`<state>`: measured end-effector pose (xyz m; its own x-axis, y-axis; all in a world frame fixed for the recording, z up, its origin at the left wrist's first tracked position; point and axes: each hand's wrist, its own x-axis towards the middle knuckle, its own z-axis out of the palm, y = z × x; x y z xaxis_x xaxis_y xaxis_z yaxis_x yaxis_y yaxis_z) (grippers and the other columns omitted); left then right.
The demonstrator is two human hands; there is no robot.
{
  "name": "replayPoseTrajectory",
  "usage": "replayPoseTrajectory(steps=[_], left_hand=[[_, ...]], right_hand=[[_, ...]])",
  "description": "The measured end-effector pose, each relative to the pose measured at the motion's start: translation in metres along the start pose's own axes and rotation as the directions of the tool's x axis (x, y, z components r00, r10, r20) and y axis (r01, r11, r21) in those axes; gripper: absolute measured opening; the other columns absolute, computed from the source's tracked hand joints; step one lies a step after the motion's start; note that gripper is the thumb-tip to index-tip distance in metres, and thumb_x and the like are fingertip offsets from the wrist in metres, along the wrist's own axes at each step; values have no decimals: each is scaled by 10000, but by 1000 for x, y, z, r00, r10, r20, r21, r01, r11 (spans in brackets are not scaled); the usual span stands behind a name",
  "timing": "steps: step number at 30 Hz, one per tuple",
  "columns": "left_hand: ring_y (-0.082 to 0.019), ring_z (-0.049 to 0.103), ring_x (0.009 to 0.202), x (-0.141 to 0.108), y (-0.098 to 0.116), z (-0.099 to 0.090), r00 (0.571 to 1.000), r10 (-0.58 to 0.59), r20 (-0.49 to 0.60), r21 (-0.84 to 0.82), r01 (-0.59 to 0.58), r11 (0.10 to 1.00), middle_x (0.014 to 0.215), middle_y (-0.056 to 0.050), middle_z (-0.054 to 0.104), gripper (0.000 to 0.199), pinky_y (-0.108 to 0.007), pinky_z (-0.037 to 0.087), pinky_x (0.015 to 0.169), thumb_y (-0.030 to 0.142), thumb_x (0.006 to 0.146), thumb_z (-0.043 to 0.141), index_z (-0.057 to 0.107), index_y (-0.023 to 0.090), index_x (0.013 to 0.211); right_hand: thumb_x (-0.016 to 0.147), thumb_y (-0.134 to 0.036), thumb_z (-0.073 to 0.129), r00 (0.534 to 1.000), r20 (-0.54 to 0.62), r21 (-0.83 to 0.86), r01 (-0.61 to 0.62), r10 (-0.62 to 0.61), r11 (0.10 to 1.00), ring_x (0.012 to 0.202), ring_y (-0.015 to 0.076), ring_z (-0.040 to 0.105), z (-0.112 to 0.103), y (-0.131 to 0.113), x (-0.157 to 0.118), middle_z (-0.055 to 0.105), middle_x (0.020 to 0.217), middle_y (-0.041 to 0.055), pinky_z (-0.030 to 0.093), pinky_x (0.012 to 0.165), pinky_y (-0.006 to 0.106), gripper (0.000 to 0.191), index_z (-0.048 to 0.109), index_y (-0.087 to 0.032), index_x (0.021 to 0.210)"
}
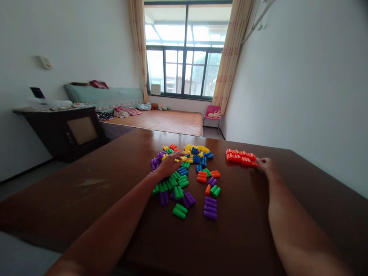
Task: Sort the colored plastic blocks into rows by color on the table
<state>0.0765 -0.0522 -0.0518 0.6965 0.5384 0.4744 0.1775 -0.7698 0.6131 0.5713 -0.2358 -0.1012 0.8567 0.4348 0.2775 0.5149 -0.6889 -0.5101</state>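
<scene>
My left hand (170,164) reaches over a pile of small plastic building pieces, fingers stretched toward yellow pieces (189,147) and blue pieces (196,158); nothing shows in its grasp. Green pieces (172,180) and purple pieces (154,163) lie around and under it. Off to the right, my right hand (265,165) pinches the near right end of a block of joined orange-red pieces (240,157), which lies flat on the table in two rows. Its fingertips are partly hidden.
All this rests on a brown glossy table (109,180). Loose orange pieces (201,176) and a purple group (210,208) lie nearer me. Beyond stand a bed (172,119), a pink chair (212,112) and a dark cabinet (63,130) at the left.
</scene>
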Motion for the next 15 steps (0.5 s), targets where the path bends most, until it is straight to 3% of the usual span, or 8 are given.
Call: replayPoseTrajectory(steps=[3,5,6,8,10,11,12,15], left_hand=[[-181,646,989,-1,0,0,998,50,32,116,-53,992,1075,-52,695,247,-302,530,852,232,857,516,667,196,1048],[-186,644,988,-3,2,1,994,74,77,195,-88,977,1041,-41,704,224,-302,503,894,209,849,527,687,203,1007],[-187,646,974,-3,3,2,991,83,109,224,-105,969,1028,-37,705,219,-301,497,897,200,846,531,693,205,993],[-190,647,951,-4,4,3,981,95,169,262,-138,955,1016,-37,702,218,-294,496,877,189,849,529,703,207,979],[-191,644,947,-5,5,4,974,106,202,281,-162,946,1012,-40,697,224,-287,496,861,185,856,520,709,210,974],[-190,642,949,-5,5,4,972,111,207,285,-168,944,1012,-42,695,225,-283,495,857,185,859,518,710,210,973],[-189,640,951,-5,5,4,971,115,207,286,-172,943,1010,-43,694,225,-280,494,857,186,862,517,710,209,975],[-189,635,959,-5,5,3,971,119,208,282,-176,943,1005,-46,694,217,-277,489,864,191,867,519,707,202,974]], right_hand=[[809,-427,513,979,-80,77,195,-189,978,773,244,653,-12,-48,-17,718,864,128,476,677,339,331,700,-162,871],[818,-441,515,906,31,216,407,-423,887,795,222,643,-21,-93,-40,717,869,108,477,704,320,343,701,-162,890],[817,-464,528,816,140,304,503,-561,809,797,210,639,-24,-116,-55,718,878,92,478,709,308,355,703,-169,910],[811,-509,558,558,366,435,605,-745,667,790,189,633,-27,-159,-89,717,898,63,478,703,286,391,706,-186,976],[792,-522,599,321,537,472,653,-780,593,776,176,629,-26,-191,-122,715,891,36,471,685,271,378,718,-213,975],[768,-527,633,271,595,437,681,-757,587,748,173,623,-24,-202,-137,711,861,25,461,655,266,364,725,-230,958],[737,-524,672,255,631,386,716,-733,582,731,173,617,-23,-210,-150,706,842,18,449,629,261,347,731,-245,934],[646,-485,767,311,637,250,782,-705,571,704,173,593,-23,-220,-174,686,805,11,406,569,253,321,733,-271,883]])
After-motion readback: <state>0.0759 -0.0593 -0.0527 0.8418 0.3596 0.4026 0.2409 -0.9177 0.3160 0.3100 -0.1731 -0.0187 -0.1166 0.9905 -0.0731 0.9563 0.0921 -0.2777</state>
